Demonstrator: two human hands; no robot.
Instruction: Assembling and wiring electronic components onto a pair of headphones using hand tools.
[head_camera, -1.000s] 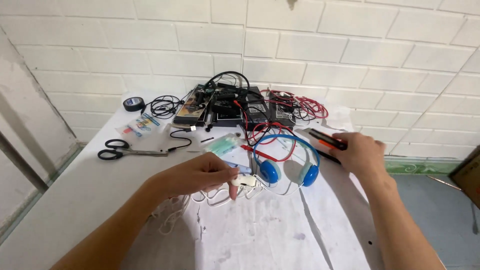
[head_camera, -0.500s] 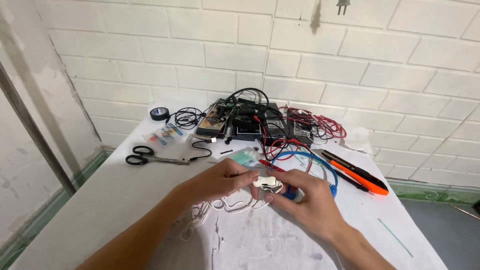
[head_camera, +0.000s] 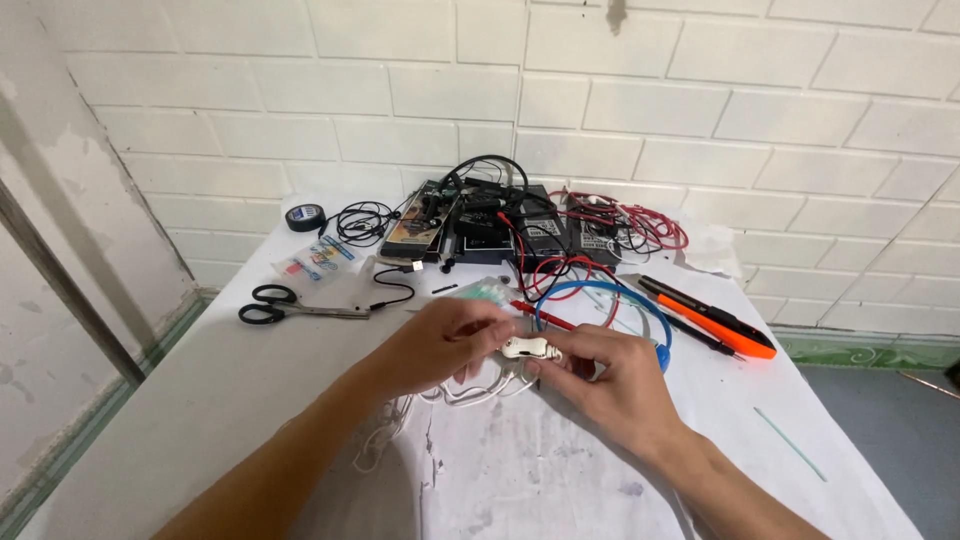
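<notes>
A small white part (head_camera: 531, 349) with white cable (head_camera: 470, 393); just behind it, a blue headband (head_camera: 600, 292), red wires (head_camera: 625, 215), black scissors (head_camera: 270, 304) and an orange-black cutter (head_camera: 712, 318).

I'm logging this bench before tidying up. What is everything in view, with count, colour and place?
small in-line cable part: one, white, held between both hands
thin cable: one, white, looped under the hands
headphones: one pair, blue, behind the hands
utility knife: one, orange and black, right side
scissors: one pair, black handles, left side
tape roll: one, black, far left by the wall
wires: a tangle, red, far right by the wall
electronics boxes: several, black, far centre
table: one, white, stained
left hand: one, on the white part
right hand: one, on the white part
</notes>
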